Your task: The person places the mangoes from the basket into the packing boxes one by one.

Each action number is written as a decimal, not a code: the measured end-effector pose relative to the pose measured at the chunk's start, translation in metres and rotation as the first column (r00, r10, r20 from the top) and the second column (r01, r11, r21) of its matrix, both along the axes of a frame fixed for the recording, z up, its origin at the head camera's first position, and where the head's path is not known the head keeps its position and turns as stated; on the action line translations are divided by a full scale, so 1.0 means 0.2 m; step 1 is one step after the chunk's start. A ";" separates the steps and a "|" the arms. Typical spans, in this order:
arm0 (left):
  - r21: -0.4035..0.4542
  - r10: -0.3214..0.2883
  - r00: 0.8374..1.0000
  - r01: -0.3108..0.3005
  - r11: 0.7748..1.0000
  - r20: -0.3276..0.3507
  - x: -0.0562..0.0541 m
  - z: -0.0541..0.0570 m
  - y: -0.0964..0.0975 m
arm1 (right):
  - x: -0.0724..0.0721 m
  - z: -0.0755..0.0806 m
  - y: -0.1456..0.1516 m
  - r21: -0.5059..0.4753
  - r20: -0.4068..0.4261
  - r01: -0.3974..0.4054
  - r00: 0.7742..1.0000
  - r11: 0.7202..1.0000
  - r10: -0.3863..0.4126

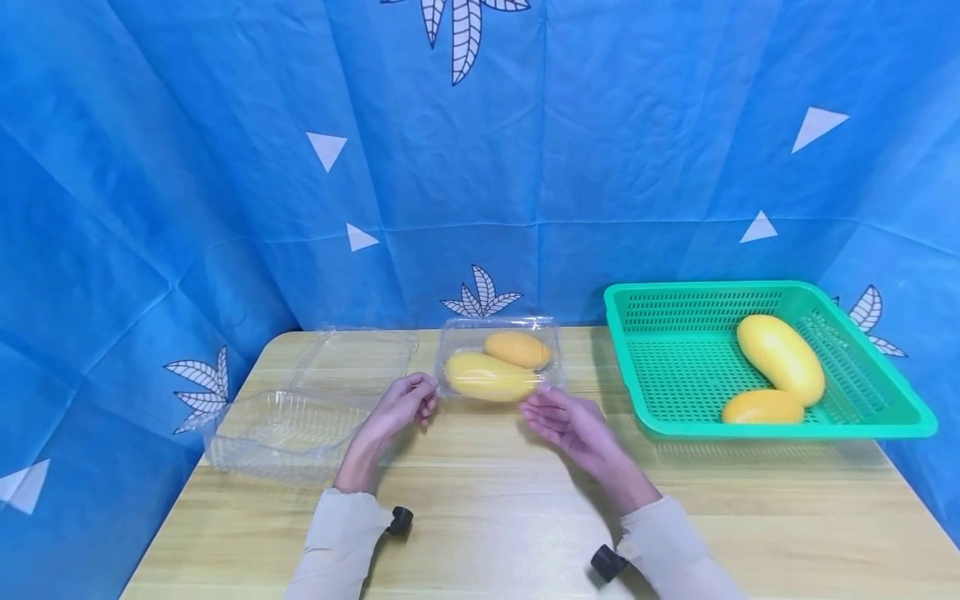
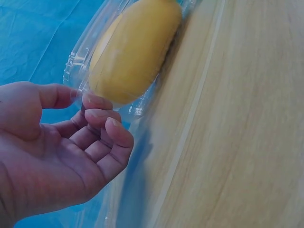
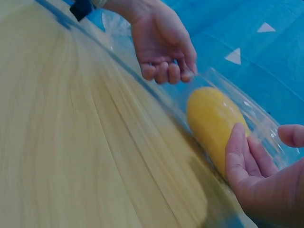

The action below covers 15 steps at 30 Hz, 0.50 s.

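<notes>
A clear plastic clamshell box (image 1: pixel 558 354) stands at the table's back middle. Inside it lie a large yellow mango (image 1: pixel 491 379) and, behind that, a smaller orange mango (image 1: pixel 517 348). My left hand (image 1: pixel 405 406) is at the box's front left corner; in the left wrist view its thumb and forefinger pinch the plastic edge, the other fingers loosely curled. At the front right corner is my right hand (image 1: pixel 572 425). Its fingers (image 3: pixel 236 152) lie against the box's front side, fairly straight, while the thumb (image 3: pixel 290 135) stands apart from them.
On the right, a green basket (image 1: pixel 630 367) holds a big yellow mango (image 1: pixel 782 358) and a smaller orange one (image 1: pixel 763 407). An open clear plastic box (image 1: pixel 281 433) lies on the left, its lid (image 1: pixel 356 358) folded back. Blue cloth (image 1: pixel 480 167) hangs behind the wooden table (image 1: pixel 480 517).
</notes>
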State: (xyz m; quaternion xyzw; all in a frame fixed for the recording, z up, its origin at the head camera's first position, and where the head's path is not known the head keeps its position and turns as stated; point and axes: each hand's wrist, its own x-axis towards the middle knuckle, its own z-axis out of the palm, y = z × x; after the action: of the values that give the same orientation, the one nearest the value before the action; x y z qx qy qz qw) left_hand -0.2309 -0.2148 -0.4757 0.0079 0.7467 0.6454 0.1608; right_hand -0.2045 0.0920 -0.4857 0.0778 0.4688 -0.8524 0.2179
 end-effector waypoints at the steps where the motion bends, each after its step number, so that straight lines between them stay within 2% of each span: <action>1: 0.001 0.005 1.000 -0.005 1.000 0.001 0.00 0.00 0.00 | 0.00 0.00 0.02 0.006 -0.009 -0.005 1.000 1.000 0.005; 6: 0.002 0.016 1.000 -0.016 1.000 0.000 -0.01 0.01 0.01 | -0.02 0.00 0.08 0.097 -0.052 0.012 0.999 0.995 -0.007; 11: 0.004 0.018 1.000 -0.018 1.000 0.003 0.00 0.01 0.02 | -0.04 -0.01 0.10 0.212 -0.086 0.034 0.996 0.977 -0.016; 13: -0.007 0.019 1.000 -0.019 1.000 0.016 0.01 0.02 0.02 | -0.05 -0.01 0.11 0.236 -0.091 0.059 0.995 0.970 -0.038; 15: -0.053 0.017 1.000 -0.016 0.998 0.017 0.03 0.04 0.02 | -0.06 0.00 0.11 0.256 -0.098 0.080 0.994 0.963 -0.057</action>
State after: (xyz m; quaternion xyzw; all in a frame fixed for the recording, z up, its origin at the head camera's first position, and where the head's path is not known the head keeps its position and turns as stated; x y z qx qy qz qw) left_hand -0.2254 -0.2103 -0.4677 -0.0082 0.7622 0.6267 0.1621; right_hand -0.2166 0.1150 -0.4862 0.0836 0.5829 -0.7933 0.1548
